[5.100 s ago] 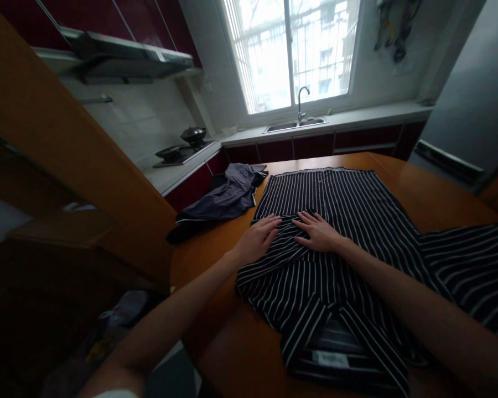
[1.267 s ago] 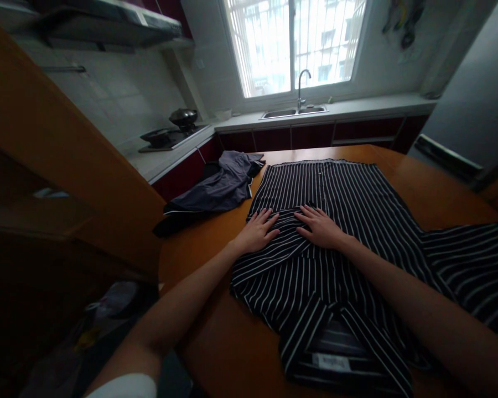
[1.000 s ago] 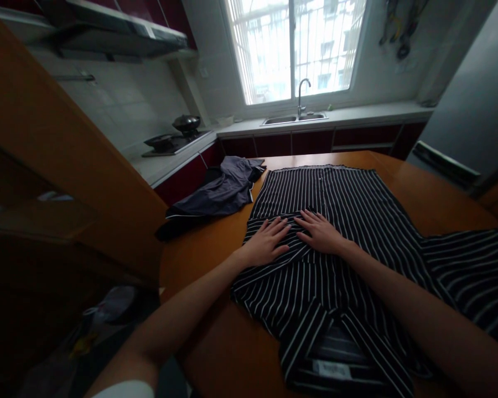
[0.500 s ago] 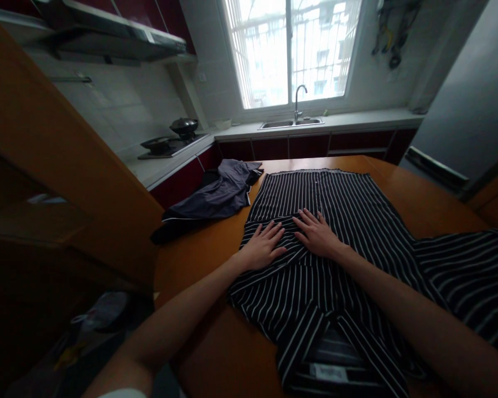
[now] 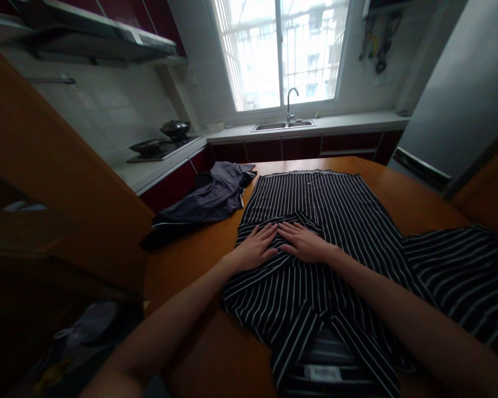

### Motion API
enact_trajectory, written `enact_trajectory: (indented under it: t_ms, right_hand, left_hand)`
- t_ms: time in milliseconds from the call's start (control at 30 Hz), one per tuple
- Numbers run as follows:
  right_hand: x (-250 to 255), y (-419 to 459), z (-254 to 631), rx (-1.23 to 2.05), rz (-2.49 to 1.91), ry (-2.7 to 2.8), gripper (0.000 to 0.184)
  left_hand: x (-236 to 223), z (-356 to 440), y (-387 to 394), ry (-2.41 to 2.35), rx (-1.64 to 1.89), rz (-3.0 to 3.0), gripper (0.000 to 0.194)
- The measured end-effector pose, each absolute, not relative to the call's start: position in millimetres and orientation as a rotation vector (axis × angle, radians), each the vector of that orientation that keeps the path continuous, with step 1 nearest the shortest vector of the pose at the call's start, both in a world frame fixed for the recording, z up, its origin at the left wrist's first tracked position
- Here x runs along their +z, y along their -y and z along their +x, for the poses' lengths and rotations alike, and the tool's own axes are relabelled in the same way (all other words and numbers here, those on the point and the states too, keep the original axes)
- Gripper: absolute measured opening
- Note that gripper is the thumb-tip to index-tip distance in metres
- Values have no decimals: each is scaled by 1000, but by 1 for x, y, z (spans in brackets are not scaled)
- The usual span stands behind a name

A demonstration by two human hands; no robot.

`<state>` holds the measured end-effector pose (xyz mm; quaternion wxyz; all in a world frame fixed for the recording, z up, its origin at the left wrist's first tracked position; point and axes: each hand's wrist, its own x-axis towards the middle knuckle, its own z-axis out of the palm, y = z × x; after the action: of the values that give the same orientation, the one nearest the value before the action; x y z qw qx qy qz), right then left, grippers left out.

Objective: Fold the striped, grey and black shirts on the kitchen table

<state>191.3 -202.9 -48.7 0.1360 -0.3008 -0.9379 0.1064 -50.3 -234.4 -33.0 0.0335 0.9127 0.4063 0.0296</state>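
Note:
A black shirt with thin white stripes [image 5: 340,210] lies spread on the orange wooden table [image 5: 402,193]. Its collar and label are nearest me, and one sleeve trails off to the right [image 5: 460,265]. The left sleeve is folded in over the body. My left hand [image 5: 255,247] lies flat on that folded sleeve, fingers stretched out. My right hand [image 5: 302,243] lies flat beside it, fingers extended, the fingertips of both hands almost touching. Neither hand holds anything.
A crumpled grey garment [image 5: 209,199] lies at the table's far left corner. Behind the table run a counter with a sink and tap [image 5: 288,108] under the window, and a stove with pans [image 5: 157,145]. A grey refrigerator [image 5: 452,105] stands at right.
Both hands slid a little across the folded sleeve and drew closer together. The view shifted slightly; the shirt stays in place.

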Motion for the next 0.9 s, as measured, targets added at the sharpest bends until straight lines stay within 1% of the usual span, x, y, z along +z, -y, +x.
enact_trajectory:
  t_ms: [100,300,433,533,667,900]
  right_hand:
    - [-50,202,192,302,-887,2709,70]
    - [-49,201,192,303,-897,2714,69]
    - [-48,201,191,294,-906,2722,69]
    - [-46,202,191,293,-908,2729,68]
    - [-47,203,191,311,-907,2710,67]
    - [-52,199,191,345,-885,2684,66]
  left_hand:
    - [-31,-53,234,-1232,33,2781,69]
    - [-36,-71,227,-1689,-18,2607,77]
    - [-33,-70,229,-1908,91,2565,65]
    - [-31,-56,235,-1799,223,2674,59]
    - [-35,-43,238,-1620,164,2623,64]
    - [-44,-58,223,-1886,183,2428,64]
